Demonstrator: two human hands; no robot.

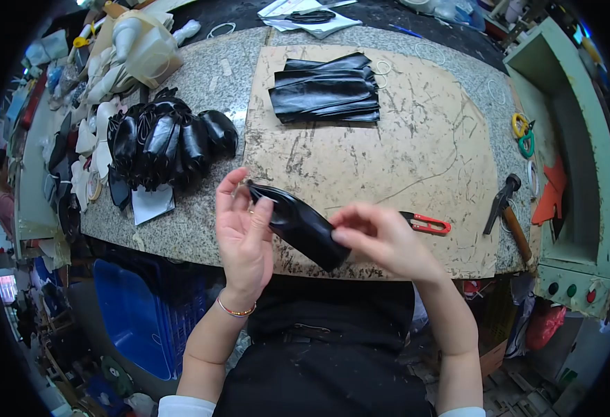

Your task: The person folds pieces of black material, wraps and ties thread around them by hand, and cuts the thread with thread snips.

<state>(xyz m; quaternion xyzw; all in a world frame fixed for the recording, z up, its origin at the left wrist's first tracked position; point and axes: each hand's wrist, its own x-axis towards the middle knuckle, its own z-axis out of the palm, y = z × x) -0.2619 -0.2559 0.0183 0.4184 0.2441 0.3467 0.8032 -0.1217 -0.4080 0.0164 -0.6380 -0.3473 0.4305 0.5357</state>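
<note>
A glossy black leather shoe upper (306,228) is held between my two hands above the board's front edge. My left hand (242,236) has its thumb and fingers closed on the upper's left end. At the lower right end, the fingertips of my right hand (381,240) pinch the leather. Red-handled thread snips (431,224) lie just beyond my right hand, partly hidden by it. Flat black leather pieces (326,90) are stacked farther back on the board. To the left sits a pile of folded, shaped black uppers (169,142).
A scratched beige board (416,146) covers much of the speckled tabletop (200,76). On the right are a hammer (510,215), yellow and green scissors (524,135) and a green metal housing (583,167). Below the left edge stands a blue crate (127,313).
</note>
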